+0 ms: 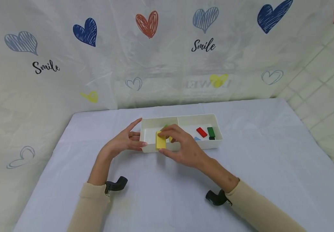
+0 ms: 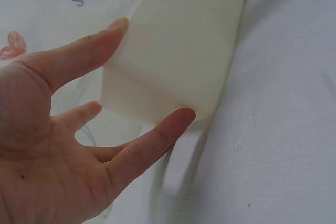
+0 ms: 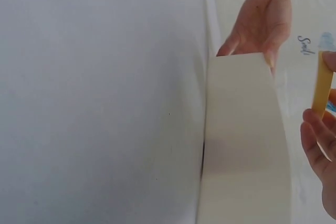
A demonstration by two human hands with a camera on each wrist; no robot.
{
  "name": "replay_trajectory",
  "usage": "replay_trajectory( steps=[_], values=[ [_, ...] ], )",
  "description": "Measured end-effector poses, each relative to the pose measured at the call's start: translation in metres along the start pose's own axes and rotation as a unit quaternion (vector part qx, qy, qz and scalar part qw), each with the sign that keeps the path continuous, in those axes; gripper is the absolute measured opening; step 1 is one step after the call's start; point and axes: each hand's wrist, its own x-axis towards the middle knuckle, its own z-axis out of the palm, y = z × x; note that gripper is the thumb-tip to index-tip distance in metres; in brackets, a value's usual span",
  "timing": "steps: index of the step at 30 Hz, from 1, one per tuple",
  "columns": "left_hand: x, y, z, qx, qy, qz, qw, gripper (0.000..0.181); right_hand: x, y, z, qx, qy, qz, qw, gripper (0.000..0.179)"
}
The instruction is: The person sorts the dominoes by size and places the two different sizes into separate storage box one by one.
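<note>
A white divided tray point(image 1: 190, 145) stands on the table. My left hand point(image 1: 126, 140) rests its spread, fairly straight fingers against the tray's left end; in the left wrist view the thumb point(image 2: 107, 38) lies at the rim and a fingertip point(image 2: 184, 115) touches a lower corner. With thumb and fingers my right hand point(image 1: 181, 145) pinches a flat yellow block point(image 1: 160, 140), upright over the front wall of the left compartment. The right wrist view shows this yellow block point(image 3: 322, 83) edge-on. Behind the right hand, green and yellow pieces show partly in the left compartment.
The tray's right compartment holds a red block point(image 1: 201, 132), a green block point(image 1: 211, 131), a small black piece point(image 1: 211, 138) and a partly hidden blue piece point(image 1: 197, 139). A white cloth point(image 1: 161, 199) covers the table. Behind it hangs a heart-printed sheet point(image 1: 167, 54).
</note>
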Motion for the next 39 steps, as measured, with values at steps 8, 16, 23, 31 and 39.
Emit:
replay_trajectory(
  steps=[8, 16, 23, 31, 39],
  values=[
    [-0.001, -0.001, 0.000, 0.008, -0.001, 0.005, 1.0000, 0.108, 0.005, 0.006, 0.001, 0.006, 0.009, 0.020, 0.9997, 0.048],
    [-0.001, 0.000, 0.000, 0.007, 0.000, 0.004, 1.0000, 0.107, 0.007, 0.009, 0.001, -0.013, 0.018, 0.012, 0.9997, 0.048],
    [-0.001, 0.000, 0.000, 0.001, -0.003, 0.004, 1.0000, 0.106, 0.010, 0.010, 0.000, -0.022, 0.021, 0.026, 0.9992, 0.049],
    [0.000, -0.001, 0.000, -0.001, -0.007, 0.006, 1.0000, 0.106, 0.014, 0.012, 0.003, -0.053, 0.011, 0.055, 0.9970, 0.050],
    [-0.001, -0.001, -0.001, 0.000, -0.007, 0.005, 1.0000, 0.107, 0.019, 0.017, 0.004, -0.072, 0.014, 0.053, 0.9959, 0.049]
  ],
)
